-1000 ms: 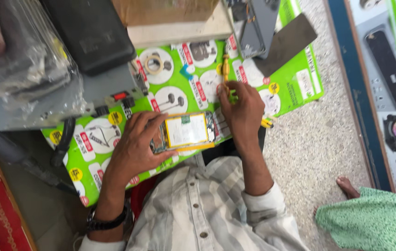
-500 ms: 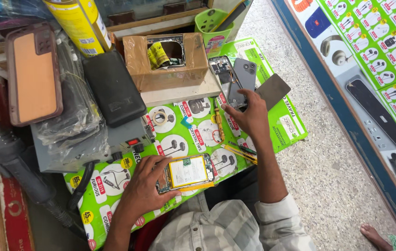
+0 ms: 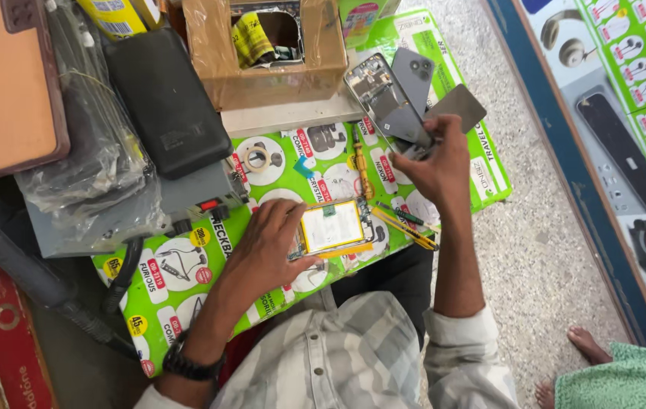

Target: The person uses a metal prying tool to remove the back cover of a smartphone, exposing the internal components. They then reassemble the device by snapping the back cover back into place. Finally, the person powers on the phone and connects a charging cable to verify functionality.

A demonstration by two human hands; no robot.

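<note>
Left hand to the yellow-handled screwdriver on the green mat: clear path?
Probably yes. The left hand rests on the opened phone, and the screwdriver lies just beyond it on the green mat, uncovered. The right hand is off to the side.
</note>
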